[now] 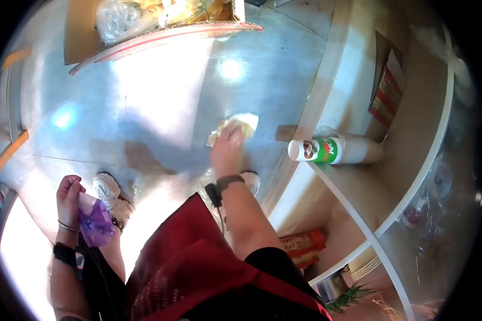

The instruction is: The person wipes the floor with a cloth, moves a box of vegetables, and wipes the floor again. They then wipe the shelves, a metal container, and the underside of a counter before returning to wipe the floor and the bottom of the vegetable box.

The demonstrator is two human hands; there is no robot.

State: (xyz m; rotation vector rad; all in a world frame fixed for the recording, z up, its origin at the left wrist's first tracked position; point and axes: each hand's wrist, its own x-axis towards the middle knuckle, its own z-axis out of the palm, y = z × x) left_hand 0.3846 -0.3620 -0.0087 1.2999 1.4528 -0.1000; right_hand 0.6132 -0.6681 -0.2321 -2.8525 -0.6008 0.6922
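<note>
My left hand (68,195) is at the lower left, fingers closed on the top of a purple plastic packet (95,222) that hangs beside my leg. My right hand (227,152) reaches out over the grey floor, its fingers wrapped round a crumpled, whitish-yellow cloth (247,123). The cloth overlaps the floor tiles in this view, and the hand is slightly blurred. To the right of that hand, a white and green printed cup sleeve (326,151) lies on its side on a shelf, its end poking past the edge.
An open cardboard box (166,33) with plastic-wrapped items stands on the floor ahead. Curved shelving (353,206) runs along my right, with red packages (304,247) and a green plant (351,298) lower down. My shoes (107,187) and red apron (190,257) are below. Orange-edged furniture (8,158) is at left.
</note>
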